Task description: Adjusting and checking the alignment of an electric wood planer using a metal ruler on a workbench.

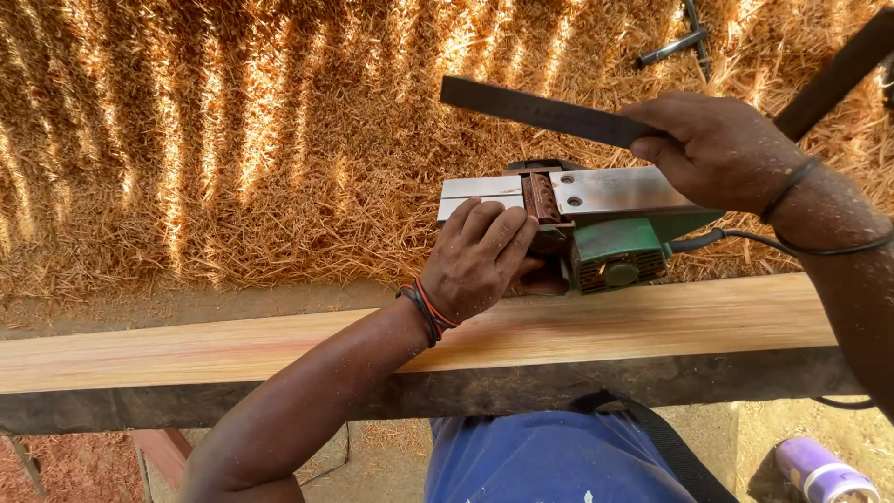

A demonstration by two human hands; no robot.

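Two hands busy: the left hand (480,256) presses curled fingers on the upturned green electric planer (577,228), lying on the wooden beam (233,349). The right hand (717,149) pinches a steel ruler (535,110) above the planer's sole.

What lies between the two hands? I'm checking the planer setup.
In the head view, the upturned green planer's metal sole lies between left hand and right hand.
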